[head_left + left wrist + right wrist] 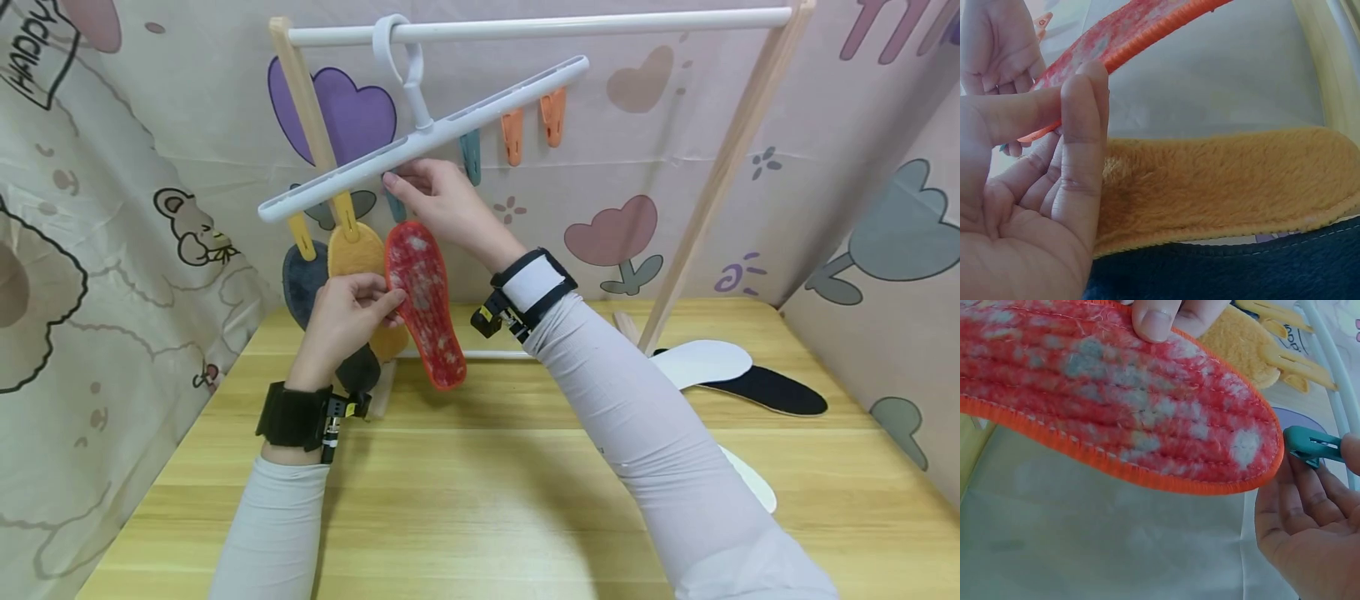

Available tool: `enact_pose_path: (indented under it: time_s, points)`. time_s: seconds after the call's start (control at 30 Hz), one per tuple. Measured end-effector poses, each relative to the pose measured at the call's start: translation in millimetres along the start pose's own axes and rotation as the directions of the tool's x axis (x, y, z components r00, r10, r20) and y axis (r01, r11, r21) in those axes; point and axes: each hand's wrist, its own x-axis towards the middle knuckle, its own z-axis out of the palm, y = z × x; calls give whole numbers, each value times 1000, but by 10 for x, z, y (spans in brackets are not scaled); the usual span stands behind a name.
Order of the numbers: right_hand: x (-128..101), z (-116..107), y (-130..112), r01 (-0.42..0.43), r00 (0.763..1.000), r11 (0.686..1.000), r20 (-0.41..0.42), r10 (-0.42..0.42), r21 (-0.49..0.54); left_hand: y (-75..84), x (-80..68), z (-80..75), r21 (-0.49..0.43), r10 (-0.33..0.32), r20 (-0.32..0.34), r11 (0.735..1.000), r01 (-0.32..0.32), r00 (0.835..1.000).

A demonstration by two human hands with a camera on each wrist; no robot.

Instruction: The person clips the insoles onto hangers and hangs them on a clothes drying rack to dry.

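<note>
Left hand [341, 317] fingers pinch fuzzy red insole [423, 304]; right hand [442, 204] fingers grip teal plastic clip [1310, 445].

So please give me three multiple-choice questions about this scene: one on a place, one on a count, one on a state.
1. Where is the black flat insole?
A. on the wooden table
B. clipped to the hanger
C. in a hand

2. How many orange clips hang on the white plastic hanger?
A. one
B. two
C. four

3. The left hand is:
A. idle
B. flat on the table
C. pinching the red fuzzy insole

Answers: 1 A, it lies on the tabletop at right. 2 B, two hang side by side. 3 C, fingers grip its edge.
</note>
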Motion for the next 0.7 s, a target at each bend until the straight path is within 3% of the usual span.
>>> enact_pose_path:
  time_s: [0.7]
  points:
    - [-33,9,27,31,997,998,-73,-27,51,-9,-6,-18,-4,29,1,1000,-29,1000]
